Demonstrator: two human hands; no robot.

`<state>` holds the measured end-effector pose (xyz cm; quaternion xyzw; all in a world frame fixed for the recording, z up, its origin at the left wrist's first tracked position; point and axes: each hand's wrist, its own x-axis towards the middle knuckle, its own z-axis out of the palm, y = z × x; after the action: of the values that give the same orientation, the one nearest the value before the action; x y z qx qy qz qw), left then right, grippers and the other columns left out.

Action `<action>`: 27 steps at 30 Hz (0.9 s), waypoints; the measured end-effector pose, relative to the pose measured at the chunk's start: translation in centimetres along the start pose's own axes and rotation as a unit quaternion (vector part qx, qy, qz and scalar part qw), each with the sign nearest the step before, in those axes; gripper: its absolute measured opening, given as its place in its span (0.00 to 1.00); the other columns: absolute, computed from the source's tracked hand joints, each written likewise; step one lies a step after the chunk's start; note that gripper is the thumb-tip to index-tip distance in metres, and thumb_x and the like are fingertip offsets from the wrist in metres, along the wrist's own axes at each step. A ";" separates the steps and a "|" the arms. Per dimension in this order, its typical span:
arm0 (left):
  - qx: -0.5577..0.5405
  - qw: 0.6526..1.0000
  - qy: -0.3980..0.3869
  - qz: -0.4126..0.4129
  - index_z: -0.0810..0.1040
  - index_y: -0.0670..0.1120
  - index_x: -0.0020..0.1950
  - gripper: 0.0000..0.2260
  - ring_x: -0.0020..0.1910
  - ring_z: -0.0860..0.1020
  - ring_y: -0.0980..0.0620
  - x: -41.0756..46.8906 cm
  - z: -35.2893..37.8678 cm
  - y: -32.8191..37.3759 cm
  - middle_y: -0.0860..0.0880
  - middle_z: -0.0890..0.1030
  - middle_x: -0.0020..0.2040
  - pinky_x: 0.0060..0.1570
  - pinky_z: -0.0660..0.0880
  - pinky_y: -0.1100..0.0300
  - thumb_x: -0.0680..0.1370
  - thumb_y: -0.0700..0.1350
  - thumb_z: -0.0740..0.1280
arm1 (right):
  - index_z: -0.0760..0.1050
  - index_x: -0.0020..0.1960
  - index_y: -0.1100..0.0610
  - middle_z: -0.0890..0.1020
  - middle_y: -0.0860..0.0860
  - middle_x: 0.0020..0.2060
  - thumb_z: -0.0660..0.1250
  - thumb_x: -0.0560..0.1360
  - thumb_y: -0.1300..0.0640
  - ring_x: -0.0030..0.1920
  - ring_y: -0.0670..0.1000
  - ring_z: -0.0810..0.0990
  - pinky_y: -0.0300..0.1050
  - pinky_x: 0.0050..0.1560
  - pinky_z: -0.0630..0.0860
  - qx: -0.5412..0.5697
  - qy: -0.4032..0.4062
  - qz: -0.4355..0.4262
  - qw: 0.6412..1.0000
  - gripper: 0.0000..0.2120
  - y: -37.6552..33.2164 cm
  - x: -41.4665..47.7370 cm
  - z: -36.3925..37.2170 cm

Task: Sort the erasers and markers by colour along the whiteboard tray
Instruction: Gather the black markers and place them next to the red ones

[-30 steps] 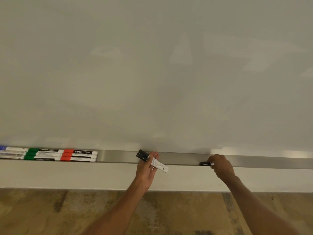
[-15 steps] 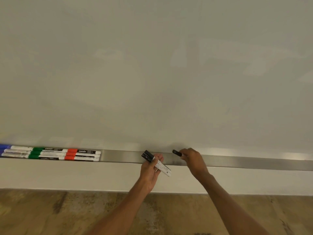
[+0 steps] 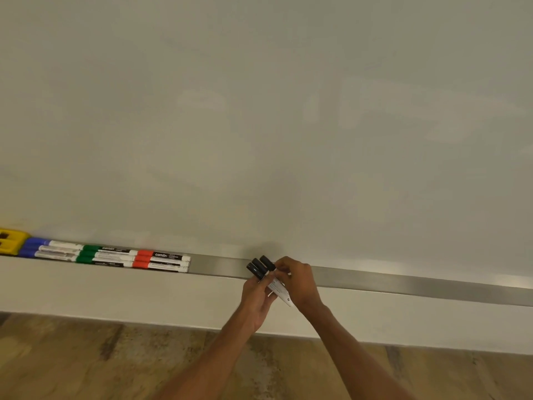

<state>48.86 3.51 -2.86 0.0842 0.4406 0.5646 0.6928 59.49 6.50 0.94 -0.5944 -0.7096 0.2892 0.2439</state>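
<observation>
Three black-capped markers [image 3: 261,267] are bunched together just in front of the metal whiteboard tray [image 3: 403,280]. My left hand [image 3: 257,294] grips their white barrels from below. My right hand [image 3: 300,281] pinches the same bundle from the right, its fingers on the marker nearest the board. On the tray's left part lie red-capped markers [image 3: 144,258], then green-capped markers [image 3: 88,254], then blue-capped markers [image 3: 34,247], each colour grouped in rows. A yellow eraser [image 3: 10,241] sits at the far left edge.
The whiteboard [image 3: 259,125] fills the upper view. A pale wall band runs below the tray, and a wooden floor [image 3: 86,365] lies under it. The tray stretch right of my hands holds nothing visible.
My right hand carried a black marker leftward from the tray and joined it to the two in my left hand. The view shifted right to left, revealing the yellow eraser.
</observation>
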 end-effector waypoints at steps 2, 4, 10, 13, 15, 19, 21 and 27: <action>0.003 1.000 0.002 0.004 0.79 0.42 0.54 0.07 0.50 0.81 0.42 -0.1 -0.4 0.2 0.42 0.84 0.47 0.45 0.80 0.51 0.77 0.38 0.66 | 0.81 0.53 0.60 0.85 0.56 0.50 0.64 0.77 0.61 0.49 0.53 0.84 0.38 0.47 0.77 0.006 0.001 -0.003 1.000 0.09 -0.3 -0.1 0.7; 0.006 1.000 0.008 0.007 0.78 0.42 0.54 0.07 0.51 0.81 0.42 -0.3 -1.0 0.6 0.42 0.84 0.48 0.44 0.81 0.52 0.77 0.38 0.66 | 0.81 0.54 0.60 0.85 0.56 0.50 0.64 0.77 0.62 0.49 0.53 0.84 0.36 0.47 0.76 0.020 0.000 -0.011 1.000 0.10 -0.9 -0.3 1.2; 0.004 0.998 0.052 0.024 0.76 0.38 0.60 0.12 0.53 0.80 0.40 -0.6 -2.2 1.8 0.40 0.82 0.53 0.49 0.79 0.49 0.77 0.38 0.67 | 0.82 0.53 0.59 0.85 0.56 0.50 0.64 0.77 0.64 0.50 0.52 0.83 0.35 0.50 0.76 0.041 -0.001 -0.048 0.998 0.10 -2.2 -0.6 2.6; -0.013 0.997 0.072 0.035 0.76 0.39 0.60 0.12 0.51 0.81 0.41 -0.8 -2.7 2.5 0.40 0.82 0.53 0.47 0.79 0.51 0.76 0.39 0.67 | 0.82 0.55 0.57 0.85 0.54 0.51 0.64 0.77 0.61 0.50 0.48 0.82 0.37 0.52 0.76 0.059 0.001 -0.048 0.997 0.10 -2.7 -0.5 3.3; -0.044 0.995 0.080 0.039 0.76 0.39 0.60 0.12 0.51 0.81 0.41 -0.8 -3.2 3.3 0.40 0.81 0.54 0.48 0.78 0.50 0.77 0.39 0.67 | 0.80 0.57 0.56 0.84 0.51 0.53 0.65 0.77 0.58 0.51 0.45 0.79 0.37 0.54 0.74 0.087 0.019 -0.003 0.996 0.10 -3.1 -0.3 3.9; -0.118 0.988 0.087 0.042 0.76 0.39 0.56 0.08 0.51 0.80 0.42 -0.9 -4.3 5.3 0.39 0.80 0.53 0.48 0.76 0.49 0.78 0.39 0.65 | 0.76 0.60 0.56 0.83 0.54 0.54 0.64 0.78 0.55 0.52 0.51 0.80 0.44 0.54 0.78 0.177 0.069 0.103 0.976 0.12 -3.7 -0.5 5.2; -0.136 0.986 0.083 0.043 0.77 0.40 0.53 0.05 0.52 0.79 0.41 -0.9 -4.9 6.2 0.40 0.81 0.52 0.48 0.77 0.49 0.78 0.39 0.64 | 0.74 0.61 0.56 0.82 0.56 0.53 0.64 0.78 0.51 0.49 0.52 0.81 0.47 0.52 0.80 0.234 0.068 0.156 0.957 0.14 -4.2 -0.8 5.9; -0.179 0.978 0.090 0.061 0.74 0.38 0.60 0.11 0.54 0.79 0.41 -0.9 -6.5 8.1 0.41 0.81 0.51 0.45 0.77 0.51 0.79 0.40 0.64 | 0.73 0.59 0.57 0.82 0.59 0.51 0.64 0.78 0.54 0.46 0.56 0.84 0.45 0.40 0.83 0.444 0.012 0.198 0.874 0.12 -7.0 -1.2 7.7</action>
<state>38.62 3.05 -1.29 -0.0656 0.3868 0.6806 0.6188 49.47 3.46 0.31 -0.5551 -0.3711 0.6088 0.4285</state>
